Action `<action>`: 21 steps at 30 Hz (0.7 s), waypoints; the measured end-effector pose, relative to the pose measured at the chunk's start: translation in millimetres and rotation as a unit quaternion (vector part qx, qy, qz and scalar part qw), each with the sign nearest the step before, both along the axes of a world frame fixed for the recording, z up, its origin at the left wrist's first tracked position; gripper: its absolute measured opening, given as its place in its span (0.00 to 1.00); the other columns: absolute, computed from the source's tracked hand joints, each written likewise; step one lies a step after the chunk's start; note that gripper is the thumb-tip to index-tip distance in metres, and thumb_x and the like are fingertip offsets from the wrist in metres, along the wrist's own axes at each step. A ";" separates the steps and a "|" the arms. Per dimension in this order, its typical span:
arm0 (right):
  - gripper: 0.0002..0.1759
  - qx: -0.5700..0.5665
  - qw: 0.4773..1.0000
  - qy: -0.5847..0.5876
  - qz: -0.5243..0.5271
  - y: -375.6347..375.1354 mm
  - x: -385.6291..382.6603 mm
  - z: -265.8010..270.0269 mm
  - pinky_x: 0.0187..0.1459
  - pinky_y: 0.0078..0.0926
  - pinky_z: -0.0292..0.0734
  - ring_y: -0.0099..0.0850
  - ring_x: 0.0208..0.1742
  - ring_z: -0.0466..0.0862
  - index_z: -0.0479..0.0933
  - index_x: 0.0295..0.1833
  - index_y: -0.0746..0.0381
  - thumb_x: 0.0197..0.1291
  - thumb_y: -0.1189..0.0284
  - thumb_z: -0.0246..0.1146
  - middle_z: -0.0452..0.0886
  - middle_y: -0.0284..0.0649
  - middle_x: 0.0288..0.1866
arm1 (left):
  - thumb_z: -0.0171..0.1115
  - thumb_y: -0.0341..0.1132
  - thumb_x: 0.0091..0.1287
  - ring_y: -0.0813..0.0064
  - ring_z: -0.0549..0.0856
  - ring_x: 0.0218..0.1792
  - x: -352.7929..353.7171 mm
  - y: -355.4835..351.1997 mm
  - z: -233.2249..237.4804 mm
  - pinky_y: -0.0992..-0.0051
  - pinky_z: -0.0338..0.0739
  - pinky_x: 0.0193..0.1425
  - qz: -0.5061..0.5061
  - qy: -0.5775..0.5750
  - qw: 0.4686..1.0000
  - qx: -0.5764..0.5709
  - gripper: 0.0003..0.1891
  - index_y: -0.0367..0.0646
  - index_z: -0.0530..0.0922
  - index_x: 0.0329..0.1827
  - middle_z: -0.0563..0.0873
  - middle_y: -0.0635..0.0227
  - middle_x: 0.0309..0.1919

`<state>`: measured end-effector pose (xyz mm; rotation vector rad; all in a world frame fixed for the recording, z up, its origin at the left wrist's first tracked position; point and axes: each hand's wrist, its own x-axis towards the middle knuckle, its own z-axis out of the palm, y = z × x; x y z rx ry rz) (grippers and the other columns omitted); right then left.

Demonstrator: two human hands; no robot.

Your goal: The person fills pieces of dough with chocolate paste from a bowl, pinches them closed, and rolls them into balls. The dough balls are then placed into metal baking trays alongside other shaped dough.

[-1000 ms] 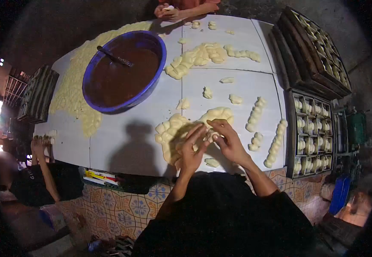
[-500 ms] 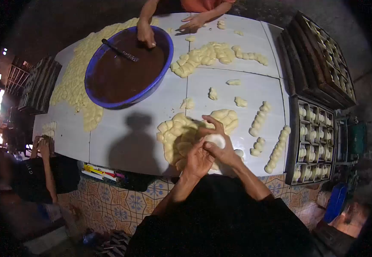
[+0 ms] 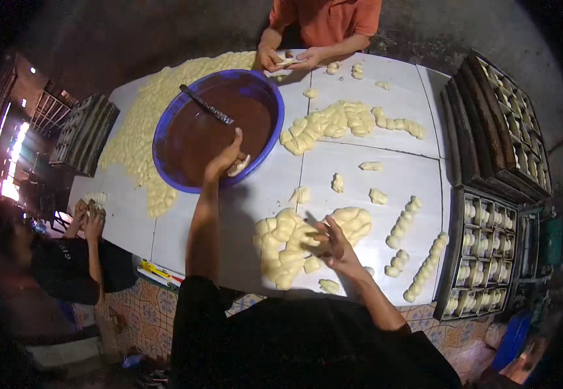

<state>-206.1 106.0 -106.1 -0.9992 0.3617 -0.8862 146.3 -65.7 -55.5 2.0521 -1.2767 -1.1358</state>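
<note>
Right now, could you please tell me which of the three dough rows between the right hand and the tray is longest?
The dough row closest to the tray; the other two, both shorter, lie nearer the right hand.

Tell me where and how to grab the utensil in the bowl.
Take its black handle, probably from above, at the bowl's far-left rim: the handle reaches that edge, while the shiny end lies near the left hand.
</note>
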 end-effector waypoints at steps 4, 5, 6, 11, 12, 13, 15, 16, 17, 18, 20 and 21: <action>0.51 0.060 0.996 0.029 -0.055 -3.3 -2.4 -1.0 0.63 0.37 0.69 0.33 0.65 0.69 0.47 0.77 0.56 0.53 0.70 0.71 0.60 0.43 0.72 | 0.31 0.69 0.68 0.58 0.77 0.23 -55.0 33.4 13.7 0.58 0.71 0.34 0.079 -0.189 0.958 -0.202 0.42 0.39 0.79 0.21 0.80 0.54 0.20; 0.50 0.078 0.993 0.055 -0.067 -4.1 -3.1 -0.3 0.62 0.34 0.68 0.30 0.64 0.70 0.49 0.76 0.59 0.52 0.71 0.71 0.61 0.42 0.71 | 0.33 0.62 0.71 0.49 0.80 0.36 -75.7 44.0 23.8 0.52 0.70 0.47 0.099 -0.255 0.953 -0.132 0.37 0.37 0.83 0.33 0.83 0.47 0.31; 0.48 0.074 0.994 0.046 -0.070 -5.7 -1.8 7.2 0.63 0.32 0.68 0.31 0.60 0.74 0.49 0.76 0.60 0.54 0.76 0.68 0.65 0.42 0.69 | 0.33 0.61 0.72 0.48 0.80 0.38 -79.5 53.2 13.1 0.53 0.71 0.47 0.056 -0.304 0.929 -0.204 0.36 0.37 0.82 0.36 0.83 0.47 0.34; 0.32 0.238 0.967 -0.018 -0.090 -4.7 10.6 1.9 0.52 0.25 0.76 0.29 0.51 0.78 0.56 0.72 0.66 0.65 0.73 0.59 0.74 0.45 0.58 | 0.36 0.59 0.73 0.55 0.78 0.52 -98.2 116.0 5.8 0.61 0.72 0.54 0.064 0.224 0.943 -0.238 0.34 0.33 0.76 0.52 0.81 0.53 0.50; 0.29 0.301 0.949 -0.062 -0.064 -5.3 11.6 1.6 0.50 0.24 0.77 0.29 0.48 0.79 0.58 0.70 0.66 0.66 0.71 0.58 0.75 0.44 0.56 | 0.37 0.60 0.73 0.58 0.77 0.55 -105.6 133.7 10.3 0.62 0.72 0.56 0.090 0.421 0.886 -0.173 0.35 0.32 0.74 0.55 0.80 0.55 0.53; 0.27 0.365 0.924 -0.106 -0.037 -5.0 12.5 -0.5 0.47 0.23 0.78 0.28 0.45 0.79 0.60 0.67 0.67 0.67 0.70 0.58 0.76 0.44 0.54 | 0.38 0.60 0.72 0.60 0.76 0.57 -124.4 151.4 12.1 0.62 0.72 0.58 0.125 0.538 0.830 -0.078 0.36 0.31 0.71 0.58 0.77 0.56 0.57; 0.16 0.413 0.903 -0.110 -0.046 4.8 17.7 -8.9 0.39 0.18 0.77 0.25 0.35 0.79 0.72 0.54 0.68 0.67 0.69 0.58 0.78 0.39 0.45 | 0.40 0.60 0.71 0.59 0.75 0.57 -175.9 178.5 20.1 0.59 0.71 0.59 0.221 0.589 0.778 0.004 0.35 0.33 0.68 0.61 0.72 0.52 0.61; 0.14 0.380 0.922 -0.017 -0.068 9.3 15.8 -0.6 0.38 0.18 0.76 0.24 0.34 0.79 0.74 0.52 0.68 0.67 0.69 0.59 0.78 0.38 0.45 | 0.42 0.59 0.71 0.56 0.75 0.56 -193.3 189.2 23.2 0.57 0.71 0.59 0.280 0.533 0.798 -0.010 0.32 0.36 0.68 0.60 0.69 0.47 0.62; 0.13 0.343 0.932 0.078 -0.090 12.0 10.5 11.4 0.38 0.18 0.75 0.24 0.33 0.78 0.76 0.49 0.68 0.67 0.70 0.59 0.78 0.37 0.44 | 0.43 0.56 0.71 0.56 0.75 0.56 -197.7 199.3 13.0 0.57 0.71 0.59 0.279 0.539 0.794 -0.024 0.30 0.36 0.68 0.60 0.71 0.48 0.60; 0.11 0.302 0.931 0.173 -0.112 16.1 6.5 20.0 0.38 0.18 0.75 0.23 0.33 0.78 0.78 0.47 0.68 0.66 0.70 0.60 0.78 0.36 0.44 | 0.45 0.54 0.71 0.57 0.75 0.57 -200.4 209.0 -3.6 0.57 0.71 0.60 0.276 0.546 0.790 -0.038 0.28 0.36 0.68 0.60 0.72 0.50 0.58; 0.18 -0.030 0.941 0.263 -0.210 30.2 8.6 4.8 0.42 0.23 0.74 0.27 0.40 0.75 0.77 0.54 0.66 0.58 0.74 0.66 0.76 0.39 0.48 | 0.54 0.36 0.69 0.68 0.76 0.54 -203.1 227.0 -16.9 0.66 0.74 0.57 0.268 0.619 0.738 -0.023 0.15 0.40 0.71 0.55 0.74 0.63 0.54; 0.19 -0.195 0.893 0.344 -0.216 35.1 3.4 13.7 0.44 0.24 0.73 0.30 0.42 0.75 0.77 0.54 0.65 0.56 0.76 0.66 0.75 0.41 0.50 | 0.55 0.31 0.68 0.71 0.78 0.51 -206.3 235.0 -13.3 0.69 0.76 0.53 0.225 0.581 0.781 -0.046 0.14 0.39 0.73 0.55 0.76 0.64 0.52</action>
